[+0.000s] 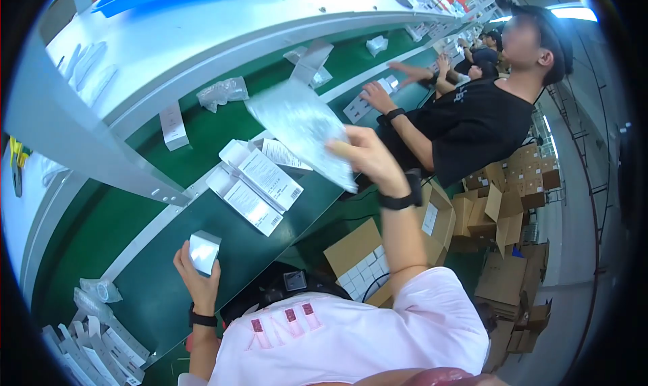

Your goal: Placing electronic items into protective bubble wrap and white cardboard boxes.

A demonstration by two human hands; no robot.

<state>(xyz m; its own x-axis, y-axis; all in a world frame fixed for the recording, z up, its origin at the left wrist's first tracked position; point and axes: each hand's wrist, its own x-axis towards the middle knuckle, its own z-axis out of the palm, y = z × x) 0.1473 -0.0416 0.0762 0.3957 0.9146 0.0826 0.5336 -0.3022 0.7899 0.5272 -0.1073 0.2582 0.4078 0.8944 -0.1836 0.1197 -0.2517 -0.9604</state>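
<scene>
My left hand (198, 286) is closed around a small white box (204, 252), held upright over the green bench near its front edge. Raised above the bench, my right hand (371, 159) pinches a translucent plastic bag (297, 121) by its side. Motion smears the bag, and whether anything is inside it I cannot tell. Below the bag, several printed white boxes (251, 196) lie side by side on the bench with some flaps up.
A white shelf (229, 42) with an upright post (88, 129) borders the bench's far side. Bubble-wrapped pieces (223, 94) lie beyond the boxes. White cartons (94, 352) stand at lower left. A co-worker (472, 109) works at right; an open cardboard box (358, 258) sits below.
</scene>
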